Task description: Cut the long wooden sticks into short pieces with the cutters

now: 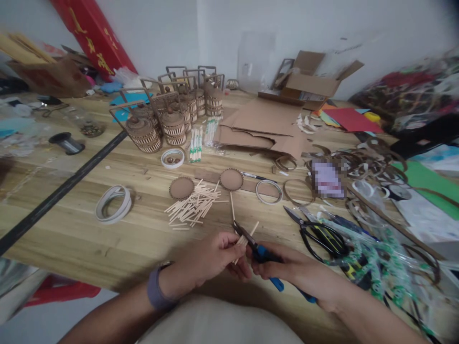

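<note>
My left hand is closed in a pinch on a few thin wooden sticks, their ends poking out past the fingers. Blue-handled pliers are gripped in my right hand, with the dark jaws reaching up beside the sticks. One longer stick stands out beyond the jaw tip; whether the jaws touch it I cannot tell. Ahead lies a loose pile of short cut sticks. Two round cardboard discs with notched edges, a left disc and a right disc, lie beside the pile.
Several small lidded stick baskets with tall handles stand at the back. A tape roll lies left, black scissors right. Torn cardboard, an open box, wrapped chopsticks and brown strips also cover the table.
</note>
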The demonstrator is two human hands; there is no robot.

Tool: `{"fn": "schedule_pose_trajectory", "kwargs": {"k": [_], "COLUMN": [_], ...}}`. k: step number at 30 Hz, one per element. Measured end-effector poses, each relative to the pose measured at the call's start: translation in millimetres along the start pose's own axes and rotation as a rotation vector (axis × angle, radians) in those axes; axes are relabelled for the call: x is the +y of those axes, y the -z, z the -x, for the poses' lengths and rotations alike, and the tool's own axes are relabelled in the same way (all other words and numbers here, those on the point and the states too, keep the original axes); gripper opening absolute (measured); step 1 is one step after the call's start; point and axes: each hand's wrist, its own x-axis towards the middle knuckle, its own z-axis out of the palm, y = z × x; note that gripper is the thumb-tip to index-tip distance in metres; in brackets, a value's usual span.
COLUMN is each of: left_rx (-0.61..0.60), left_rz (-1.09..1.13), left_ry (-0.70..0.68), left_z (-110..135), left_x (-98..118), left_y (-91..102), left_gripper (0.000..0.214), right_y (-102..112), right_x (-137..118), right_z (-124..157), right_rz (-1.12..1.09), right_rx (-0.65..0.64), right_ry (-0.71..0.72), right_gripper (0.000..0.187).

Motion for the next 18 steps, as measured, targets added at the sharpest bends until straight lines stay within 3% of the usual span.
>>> {"fn": "schedule_pose_trajectory", "kwargs": {"k": [6,11,18], "left_rx": [-0.004,-0.035,-0.011], "left_rz": [-0.005,-0.002,-0.054], "left_ry": [-0.006,-0.019,-0.034], "left_z": [1.0,-2.9,-3.9], "left_x": [3.5,1.1,-0.6], "left_y": [-2.7,-1.9,-1.0], "left_gripper": [0.053,0.050,0.047], "right_y": [1.7,1.4,-5.0], "right_x": [-0.9,5.7,11.7], "right_z": [0.2,-3.1,-9.1], "right_rz": [-0.046,-0.023,0.143], "right_rx": [-0.040,-0.042,0.066], "right_ry": [-0.028,0.033,0.145], "right_gripper": [0.023,0.019,0.014]}}
